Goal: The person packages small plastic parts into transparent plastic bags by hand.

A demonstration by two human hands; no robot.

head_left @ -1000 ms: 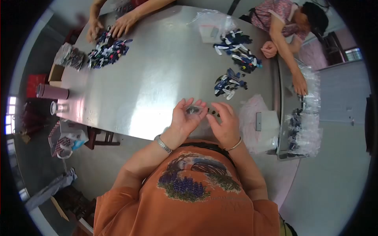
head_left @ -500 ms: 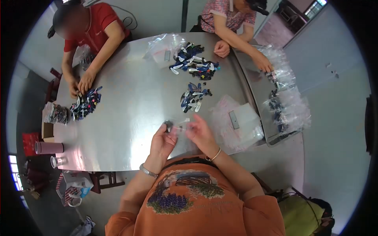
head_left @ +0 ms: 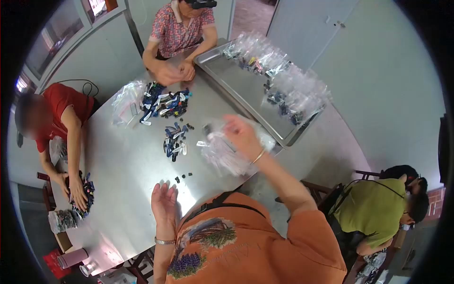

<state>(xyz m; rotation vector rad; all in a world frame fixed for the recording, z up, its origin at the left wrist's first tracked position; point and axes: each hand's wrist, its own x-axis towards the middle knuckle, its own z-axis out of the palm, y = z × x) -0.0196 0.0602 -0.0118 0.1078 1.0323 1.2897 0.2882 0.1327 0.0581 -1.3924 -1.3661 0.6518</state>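
Note:
My left hand [head_left: 164, 201] rests palm up at the table's near edge, fingers apart and holding nothing. Just beyond its fingertips lie small black pieces [head_left: 183, 177]. My right hand [head_left: 240, 135], smeared by motion, is raised over a stack of clear plastic bags [head_left: 222, 156]. From its fingers a small clear bag [head_left: 208, 130] with something dark inside trails to the left; the contents are too blurred to name. In front of me lies a small pile of dark blue, black and white clip-like pieces [head_left: 175, 142].
A metal tray [head_left: 246, 102] at the right holds filled clear bags [head_left: 298, 92]. Across the table, one person sits by a larger pile [head_left: 165, 102]; another, in red, handles a pile [head_left: 87, 194] at left. A person in green [head_left: 373, 203] is at far right. A pink bottle [head_left: 73, 258] stands lower left.
My hands have parted: the right swung right and forward with the bag, the left dropped back and opened. My view turned right, showing more of the tray and the person in green.

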